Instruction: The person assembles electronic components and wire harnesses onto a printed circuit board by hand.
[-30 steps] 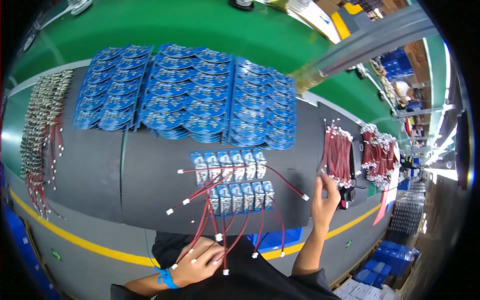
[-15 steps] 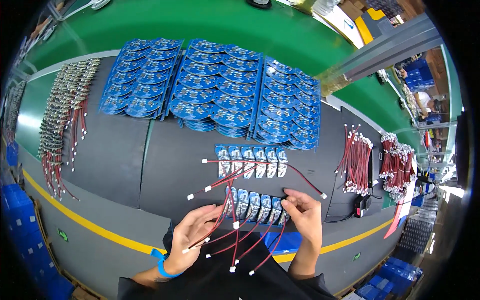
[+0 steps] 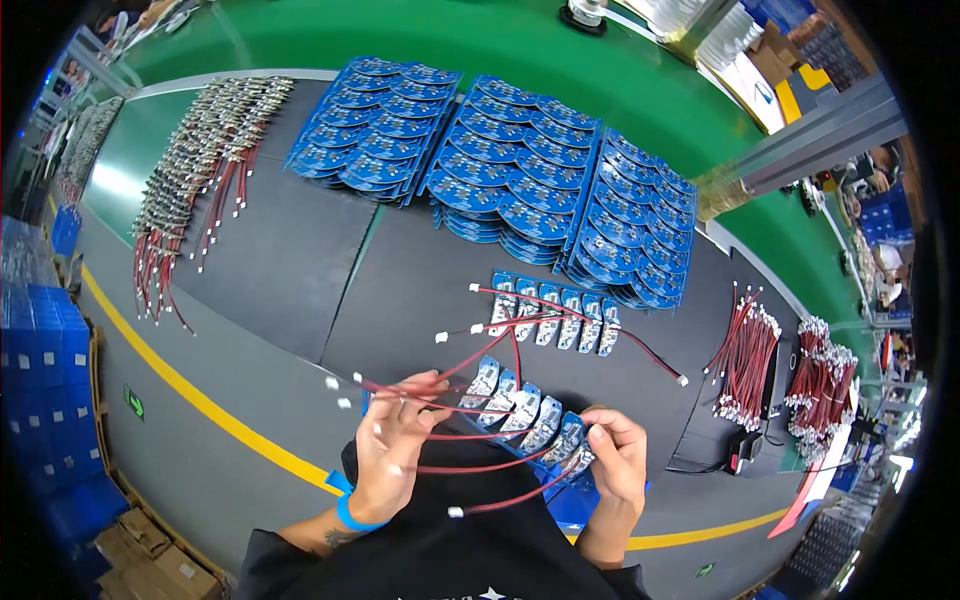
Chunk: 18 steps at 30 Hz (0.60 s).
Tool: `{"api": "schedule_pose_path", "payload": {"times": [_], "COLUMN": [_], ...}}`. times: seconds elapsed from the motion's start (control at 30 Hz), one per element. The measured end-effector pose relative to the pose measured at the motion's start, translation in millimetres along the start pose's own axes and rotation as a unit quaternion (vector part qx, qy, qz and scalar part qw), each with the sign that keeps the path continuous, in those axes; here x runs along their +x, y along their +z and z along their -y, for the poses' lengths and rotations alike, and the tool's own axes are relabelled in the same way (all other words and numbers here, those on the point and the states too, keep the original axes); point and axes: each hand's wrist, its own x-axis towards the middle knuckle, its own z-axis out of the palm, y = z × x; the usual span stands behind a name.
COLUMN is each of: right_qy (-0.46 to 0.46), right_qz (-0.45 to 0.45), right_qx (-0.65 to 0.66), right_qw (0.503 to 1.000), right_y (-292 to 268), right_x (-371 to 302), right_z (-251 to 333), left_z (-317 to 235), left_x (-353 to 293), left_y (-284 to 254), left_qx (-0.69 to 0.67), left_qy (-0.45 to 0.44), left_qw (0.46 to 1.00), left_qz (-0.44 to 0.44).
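Note:
My right hand [image 3: 617, 455] pinches the right end of a strip of small blue circuit boards [image 3: 541, 424], held tilted near my body. Red-and-black wires [image 3: 480, 469] with white plugs trail leftward from its boards. My left hand [image 3: 400, 435] has its fingers curled together around several of these wires, just left of the strip; the plugs by it are blurred. Beyond my hands, a second strip of small boards [image 3: 556, 313] lies flat on the dark mat [image 3: 400, 290], with loose wires and plugs across it.
Three stacks of blue round-edged circuit boards [image 3: 510, 165] stand at the back. Wired parts [image 3: 205, 160] lie in rows at left. Bundles of red wires [image 3: 748, 362] lie at right near a small black device [image 3: 743, 452]. A metal post [image 3: 800, 150] rises at the far right.
The near strip has tilted, its right end lower, with my right hand on it. Its wires have swung left with my left hand, which has closed its fingers. The whole view has shifted.

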Motion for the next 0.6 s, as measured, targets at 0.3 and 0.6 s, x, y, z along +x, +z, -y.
{"api": "schedule_pose_path", "payload": {"times": [0.3,0.6], "right_qy": [-0.025,-0.033], "right_qz": [0.054,0.117], "right_qx": [0.092,0.082], "right_qw": [0.994,0.989], "right_y": [16.9,28.3], "right_x": [-1.4,8.4], "right_z": [-5.1,10.8], "left_z": [-0.8,-1.3], "left_x": [-30.4,-35.5], "left_y": [-6.4,-26.6], "left_qx": [0.005,-0.154], "left_qy": [-0.100,-0.210], "left_qw": [0.995,0.965], "left_qz": [0.006,-0.034]}}
